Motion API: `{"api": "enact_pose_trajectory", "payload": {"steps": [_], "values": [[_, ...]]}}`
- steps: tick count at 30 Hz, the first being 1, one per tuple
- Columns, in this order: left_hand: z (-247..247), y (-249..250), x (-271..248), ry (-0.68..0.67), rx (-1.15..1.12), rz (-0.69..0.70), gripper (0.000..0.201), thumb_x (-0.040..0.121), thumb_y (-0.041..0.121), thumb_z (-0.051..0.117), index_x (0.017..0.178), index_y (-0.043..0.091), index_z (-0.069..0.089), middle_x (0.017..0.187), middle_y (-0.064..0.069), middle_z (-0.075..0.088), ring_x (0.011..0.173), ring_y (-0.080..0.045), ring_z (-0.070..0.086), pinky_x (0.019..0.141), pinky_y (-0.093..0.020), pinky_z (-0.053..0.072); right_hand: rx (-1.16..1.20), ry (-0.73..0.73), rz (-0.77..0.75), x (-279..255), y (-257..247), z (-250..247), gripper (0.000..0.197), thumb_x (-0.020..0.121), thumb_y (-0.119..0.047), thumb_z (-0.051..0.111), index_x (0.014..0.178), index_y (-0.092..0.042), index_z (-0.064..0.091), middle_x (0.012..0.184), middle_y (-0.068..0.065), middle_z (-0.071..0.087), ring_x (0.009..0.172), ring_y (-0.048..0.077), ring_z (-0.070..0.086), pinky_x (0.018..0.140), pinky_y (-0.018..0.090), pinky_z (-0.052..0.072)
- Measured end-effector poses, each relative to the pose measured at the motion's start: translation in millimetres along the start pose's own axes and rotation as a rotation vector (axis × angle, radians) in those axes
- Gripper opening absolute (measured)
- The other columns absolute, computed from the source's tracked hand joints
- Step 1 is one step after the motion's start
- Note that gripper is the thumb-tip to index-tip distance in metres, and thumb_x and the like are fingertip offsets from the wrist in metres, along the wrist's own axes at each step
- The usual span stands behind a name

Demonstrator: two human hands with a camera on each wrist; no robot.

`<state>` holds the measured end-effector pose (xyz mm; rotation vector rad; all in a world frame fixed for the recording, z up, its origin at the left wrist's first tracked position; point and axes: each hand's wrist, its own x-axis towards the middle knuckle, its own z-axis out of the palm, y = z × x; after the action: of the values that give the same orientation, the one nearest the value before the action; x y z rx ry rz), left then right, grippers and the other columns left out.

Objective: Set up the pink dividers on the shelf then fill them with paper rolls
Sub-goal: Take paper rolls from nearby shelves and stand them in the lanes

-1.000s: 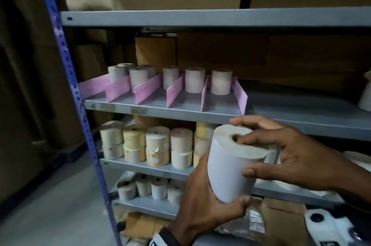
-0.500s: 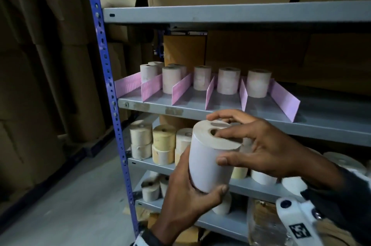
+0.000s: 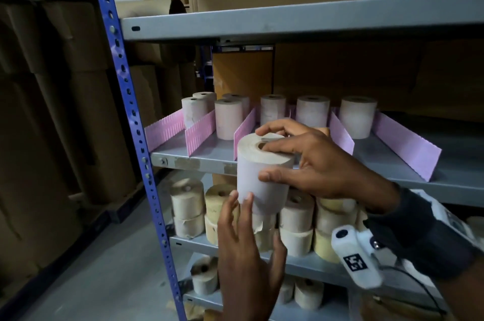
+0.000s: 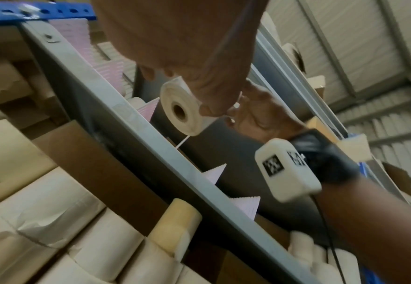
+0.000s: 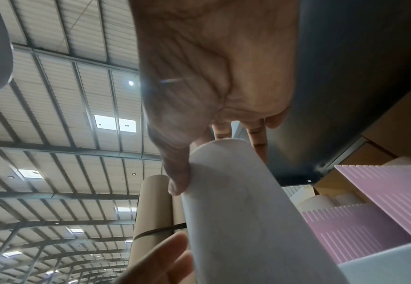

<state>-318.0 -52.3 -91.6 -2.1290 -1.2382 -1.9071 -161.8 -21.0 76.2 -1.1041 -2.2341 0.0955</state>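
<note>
Since a moment ago we have raised the paper roll [image 3: 262, 176] to the shelf [image 3: 209, 161] front edge. Our right hand [image 3: 322, 163] grip pinches it; our left hand [image 3: 246, 247] fingers spread, touching its base, before the open lane between pink dividers [image 3: 245, 128].

Rolls on the lowest shelf [image 3: 309, 313] partly behind the left hand [image 3: 246, 255], cut off below.
</note>
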Motion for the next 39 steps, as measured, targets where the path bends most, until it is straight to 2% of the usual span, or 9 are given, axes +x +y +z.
{"api": "enact_pose_trajectory", "payload": {"steps": [6,11,17,23,30,32,33,35,39], "values": [[11.5,-19.5,9.2,-0.278,0.246,0.155,0.089,0.079,0.028,0.072,0.157,0.003,0.037,0.161,-0.023,0.034,0.149,-0.042,0.036,0.109,-0.061,0.043,-0.154,-0.023,0.079,39.9,10.2,-0.3,0.057,0.081,-0.061,0.065,0.122,-0.022,0.071,0.138,-0.011,0.049,0.130,0.016,0.046,0.104,0.056,0.036],[20.0,-34.4,31.2,-0.437,0.287,0.109,0.096,0.073,0.035,0.077,0.155,0.002,0.040,0.163,-0.019,0.034,0.150,-0.038,0.036,0.112,-0.058,0.042,-0.226,-0.030,0.168,62.3,23.9,5.1,0.050,0.082,-0.056,0.069,0.120,-0.024,0.071,0.135,-0.012,0.053,0.128,0.013,0.048,0.105,0.052,0.037],[40.5,-55.9,47.6,-0.422,0.244,0.146,0.093,0.076,0.039,0.068,0.156,0.002,0.040,0.165,-0.018,0.032,0.152,-0.036,0.034,0.116,-0.054,0.030,-0.281,-0.055,0.244,84.5,48.6,6.3,0.060,0.082,-0.062,0.061,0.125,-0.021,0.068,0.134,-0.008,0.058,0.123,0.014,0.052,0.106,0.048,0.039],[63.0,-72.5,75.4,-0.432,0.285,0.150,0.090,0.070,0.037,0.076,0.148,0.000,0.050,0.154,-0.020,0.048,0.143,-0.041,0.047,0.116,-0.057,0.038,-0.533,-0.289,0.361,127.3,66.1,-3.5,0.041,0.090,-0.057,0.057,0.105,-0.020,0.070,0.125,0.001,0.065,0.118,0.024,0.056,0.104,0.054,0.040],[79.1,-88.3,73.8,-0.396,0.324,0.180,0.074,0.076,0.028,0.061,0.144,0.000,0.056,0.147,-0.019,0.056,0.141,-0.039,0.049,0.116,-0.056,0.031,-0.571,-0.455,0.480,171.6,93.6,-7.7,0.060,0.093,-0.048,0.060,0.141,-0.014,0.051,0.143,0.005,0.052,0.125,0.025,0.052,0.105,0.043,0.045],[79.2,-91.2,72.7,-0.374,0.334,0.204,0.076,0.073,0.024,0.072,0.144,0.001,0.057,0.147,-0.017,0.056,0.142,-0.038,0.049,0.116,-0.056,0.033,-0.557,-0.482,0.480,181.0,102.1,-10.3,0.048,0.093,-0.045,0.063,0.125,-0.010,0.062,0.137,0.009,0.057,0.121,0.028,0.056,0.103,0.046,0.046],[78.4,-91.7,73.1,-0.373,0.341,0.207,0.079,0.070,0.022,0.078,0.143,0.002,0.058,0.147,-0.017,0.057,0.142,-0.037,0.050,0.115,-0.055,0.034,-0.545,-0.474,0.460,183.9,106.1,-11.5,0.036,0.092,-0.043,0.065,0.104,-0.009,0.067,0.129,0.013,0.061,0.114,0.031,0.059,0.099,0.046,0.048],[76.2,-92.1,74.3,-0.377,0.350,0.212,0.081,0.067,0.021,0.083,0.142,0.002,0.059,0.146,-0.016,0.058,0.141,-0.037,0.051,0.113,-0.055,0.035,-0.529,-0.455,0.422,186.1,111.9,-13.8,0.036,0.092,-0.039,0.068,0.070,-0.013,0.055,0.113,0.020,0.066,0.103,0.036,0.062,0.088,0.047,0.051],[71.8,-91.1,76.6,-0.377,0.353,0.228,0.076,0.069,0.020,0.074,0.140,0.002,0.061,0.146,-0.017,0.058,0.138,-0.039,0.053,0.111,-0.054,0.035,-0.519,-0.457,0.392,186.1,121.6,-16.1,0.038,0.091,-0.037,0.070,0.068,-0.011,0.054,0.112,0.022,0.068,0.102,0.037,0.063,0.088,0.046,0.051]]}}
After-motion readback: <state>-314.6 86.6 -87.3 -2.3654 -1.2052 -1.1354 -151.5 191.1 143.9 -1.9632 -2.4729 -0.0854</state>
